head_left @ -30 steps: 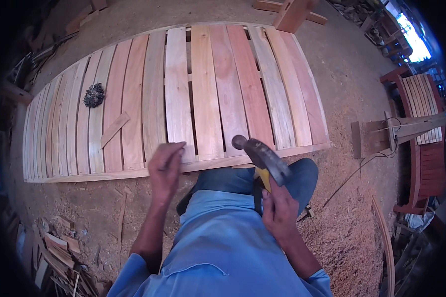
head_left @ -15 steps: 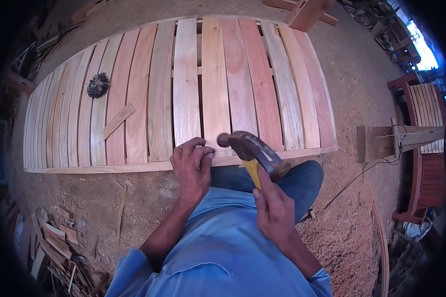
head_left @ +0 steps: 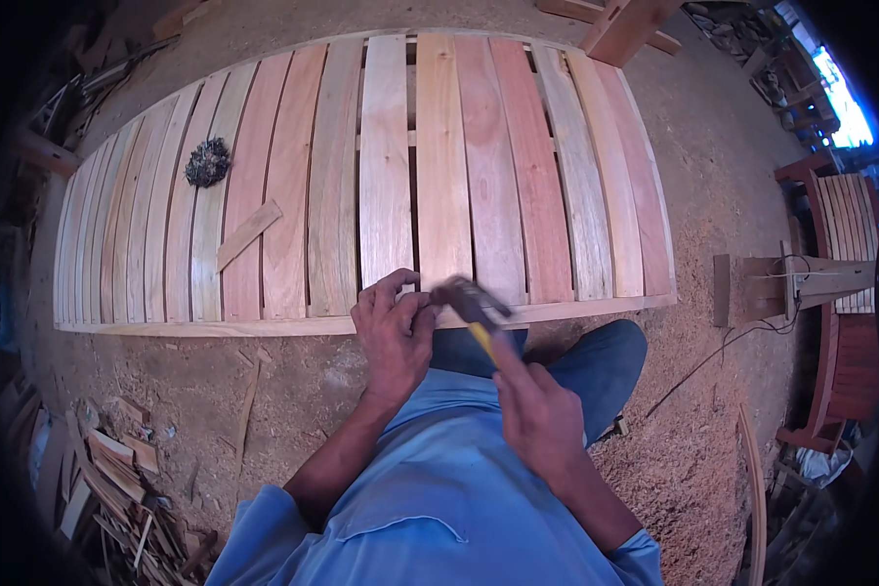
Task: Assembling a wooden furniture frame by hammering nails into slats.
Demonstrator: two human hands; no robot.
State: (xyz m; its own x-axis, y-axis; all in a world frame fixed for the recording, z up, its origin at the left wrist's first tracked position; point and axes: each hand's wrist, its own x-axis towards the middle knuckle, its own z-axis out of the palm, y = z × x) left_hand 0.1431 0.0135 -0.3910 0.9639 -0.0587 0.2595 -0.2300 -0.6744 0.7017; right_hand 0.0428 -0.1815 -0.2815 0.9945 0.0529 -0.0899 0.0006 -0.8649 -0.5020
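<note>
My right hand (head_left: 540, 410) is wrapped round the yellow and black handle of a claw hammer (head_left: 471, 303), whose head is smeared by motion. The hammer head is down at the fingertips of my left hand (head_left: 393, 337). That hand's thumb and finger are pinched together at the near end of a pale slat (head_left: 443, 195); whatever is between them is too small to make out. The slat is one of several in a long wooden slatted panel (head_left: 596, 311), lying across in front of me with its near rail by my lap.
A dark spiky clump (head_left: 207, 162), perhaps nails, and a short loose wood strip (head_left: 249, 234) lie on the panel's left part. Wood scraps (head_left: 117, 469) are heaped at lower left. Sawdust (head_left: 669, 488) covers the floor at right, near a wooden stand (head_left: 752, 290) with a cable.
The hammer has swung down and left to my left fingertips. My left hand keeps its pinch at the panel's near edge. The whole view has shifted slightly.
</note>
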